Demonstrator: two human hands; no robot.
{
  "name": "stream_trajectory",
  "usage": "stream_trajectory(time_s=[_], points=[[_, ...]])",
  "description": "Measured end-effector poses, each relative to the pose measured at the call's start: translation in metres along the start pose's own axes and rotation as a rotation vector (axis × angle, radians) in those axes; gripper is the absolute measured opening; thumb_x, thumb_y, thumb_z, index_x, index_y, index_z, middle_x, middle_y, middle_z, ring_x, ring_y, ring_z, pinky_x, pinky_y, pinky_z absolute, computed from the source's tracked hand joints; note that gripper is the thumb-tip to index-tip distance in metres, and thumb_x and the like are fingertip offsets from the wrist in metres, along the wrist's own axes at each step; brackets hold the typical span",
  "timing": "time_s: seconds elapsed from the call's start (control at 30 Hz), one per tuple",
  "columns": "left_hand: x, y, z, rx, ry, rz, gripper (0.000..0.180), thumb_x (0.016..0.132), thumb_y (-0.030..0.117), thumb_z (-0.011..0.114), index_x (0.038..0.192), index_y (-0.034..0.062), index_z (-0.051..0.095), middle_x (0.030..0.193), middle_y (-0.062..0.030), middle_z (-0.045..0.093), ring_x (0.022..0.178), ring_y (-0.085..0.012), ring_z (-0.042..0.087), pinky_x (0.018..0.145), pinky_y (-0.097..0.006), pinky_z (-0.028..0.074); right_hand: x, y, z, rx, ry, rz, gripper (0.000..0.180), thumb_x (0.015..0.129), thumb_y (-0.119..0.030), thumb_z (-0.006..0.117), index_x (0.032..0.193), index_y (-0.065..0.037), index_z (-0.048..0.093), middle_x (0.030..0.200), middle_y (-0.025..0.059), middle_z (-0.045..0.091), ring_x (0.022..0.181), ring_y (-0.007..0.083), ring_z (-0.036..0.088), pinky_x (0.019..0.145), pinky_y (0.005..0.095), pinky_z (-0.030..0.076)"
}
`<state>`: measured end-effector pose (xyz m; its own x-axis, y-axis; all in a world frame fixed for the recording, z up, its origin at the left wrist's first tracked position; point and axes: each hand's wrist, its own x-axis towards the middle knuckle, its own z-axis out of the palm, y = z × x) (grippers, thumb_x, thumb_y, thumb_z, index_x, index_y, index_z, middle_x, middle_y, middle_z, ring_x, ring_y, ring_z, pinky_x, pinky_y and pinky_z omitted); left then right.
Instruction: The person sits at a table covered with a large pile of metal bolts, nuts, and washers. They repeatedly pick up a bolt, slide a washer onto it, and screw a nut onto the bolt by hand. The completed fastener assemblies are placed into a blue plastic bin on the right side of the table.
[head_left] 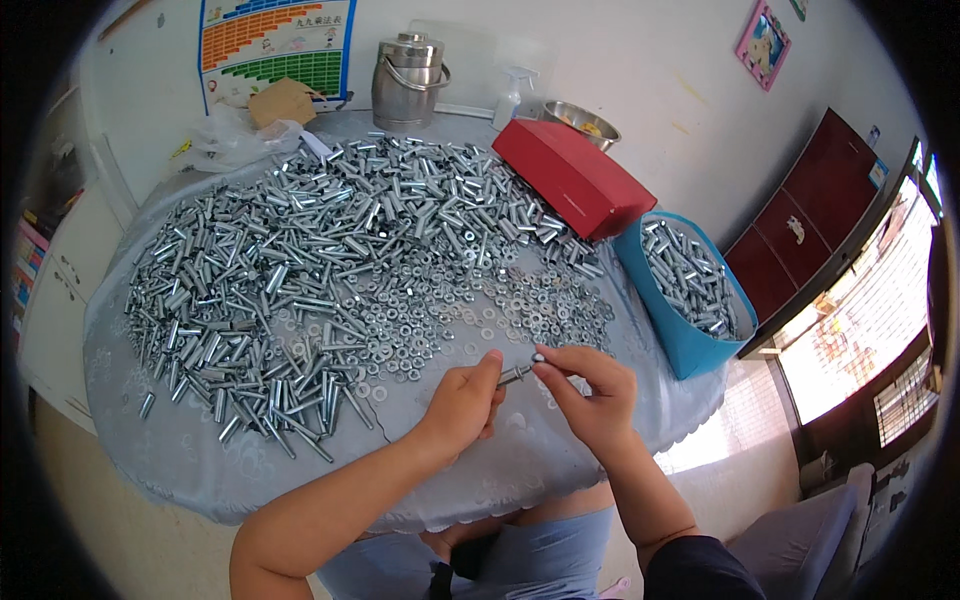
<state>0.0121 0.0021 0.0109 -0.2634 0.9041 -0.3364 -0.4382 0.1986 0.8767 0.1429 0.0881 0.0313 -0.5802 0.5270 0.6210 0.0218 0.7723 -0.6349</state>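
Note:
Above the near edge of the table, my left hand (pixel 463 402) is closed around a thin metal bolt (pixel 512 375), whose shaft sticks out to the right. Thumb and fingertips of my right hand (pixel 592 392) pinch a small shiny metal piece (pixel 538 357) close to the bolt's end; it looks like a nut, but it is too small to be sure. Just beyond my hands lie many loose flat washers (pixel 408 335) and nuts. A wide heap of metal sleeves and bolts (pixel 300 240) covers the left and far parts of the table.
A blue fabric bin (pixel 690 345) full of metal sleeves stands at the right, beside a red box (pixel 575 180). Along the back are a steel pot (pixel 408 85), a spray bottle (pixel 510 100), a metal bowl (pixel 605 128) and a plastic bag (pixel 240 140). A silvery tablecloth (pixel 330 490) covers the table.

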Motion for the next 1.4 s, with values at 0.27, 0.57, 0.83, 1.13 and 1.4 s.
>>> stream_trajectory(time_s=[0.27, 0.57, 0.83, 1.13, 1.4], points=[[0.006, 0.009, -0.009, -0.111, 0.059, 0.027, 0.047, 0.092, 0.041, 0.038, 0.055, 0.0133, 0.034, 0.05, 0.0029, 0.027, 0.043, -0.0094, 0.025, 0.041, -0.027, 0.026, 0.037, 0.01, 0.005, -0.049, -0.152, -0.225, 0.021, 0.07, 0.0, 0.071, 0.09, -0.003, 0.068, 0.085, 0.0119, 0.067, 0.076, 0.0218, 0.066, 0.066, 0.0276, 0.052], [0.009, 0.01, -0.018, -0.124, 0.078, 0.032, 0.048, 0.093, 0.044, 0.038, 0.055, 0.0137, 0.034, 0.05, 0.0044, 0.027, 0.043, -0.0091, 0.025, 0.041, -0.027, 0.027, 0.037, 0.031, 0.017, 0.068, -0.2, -0.238, 0.021, 0.07, 0.0, 0.071, 0.091, -0.001, 0.067, 0.089, 0.0127, 0.067, 0.078, 0.0221, 0.066, 0.07, 0.0269, 0.052], [0.011, 0.006, -0.013, -0.014, 0.142, 0.044, 0.048, 0.093, 0.042, 0.04, 0.056, 0.013, 0.034, 0.051, 0.0051, 0.027, 0.043, -0.0064, 0.025, 0.04, -0.024, 0.026, 0.039, 0.04, 0.005, 0.464, -0.425, 0.229, 0.024, 0.076, -0.001, 0.067, 0.1, -0.001, 0.065, 0.085, 0.0095, 0.067, 0.081, 0.0133, 0.064, 0.07, 0.0243, 0.05], [0.011, 0.006, -0.014, -0.002, 0.113, 0.073, 0.047, 0.094, 0.043, 0.041, 0.058, 0.0131, 0.036, 0.053, 0.0064, 0.026, 0.044, -0.0054, 0.024, 0.041, -0.023, 0.026, 0.041, 0.042, 0.002, 0.265, -0.463, -0.08, 0.027, 0.075, -0.007, 0.07, 0.101, -0.004, 0.065, 0.081, 0.0093, 0.066, 0.07, 0.0163, 0.063, 0.064, 0.0253, 0.05], [0.015, -0.005, -0.019, 0.531, 0.191, 0.382, 0.055, 0.094, 0.036, 0.041, 0.052, 0.0005, 0.042, 0.045, -0.0018, 0.035, 0.045, -0.0097, 0.031, 0.043, -0.032, 0.026, 0.038, 0.048, 0.0, 0.264, -0.647, 0.06, 0.021, 0.085, -0.02, 0.061, 0.077, 0.0, 0.058, 0.062, 0.0073, 0.056, 0.052, 0.0144, 0.049, 0.05, 0.0286, 0.04]])
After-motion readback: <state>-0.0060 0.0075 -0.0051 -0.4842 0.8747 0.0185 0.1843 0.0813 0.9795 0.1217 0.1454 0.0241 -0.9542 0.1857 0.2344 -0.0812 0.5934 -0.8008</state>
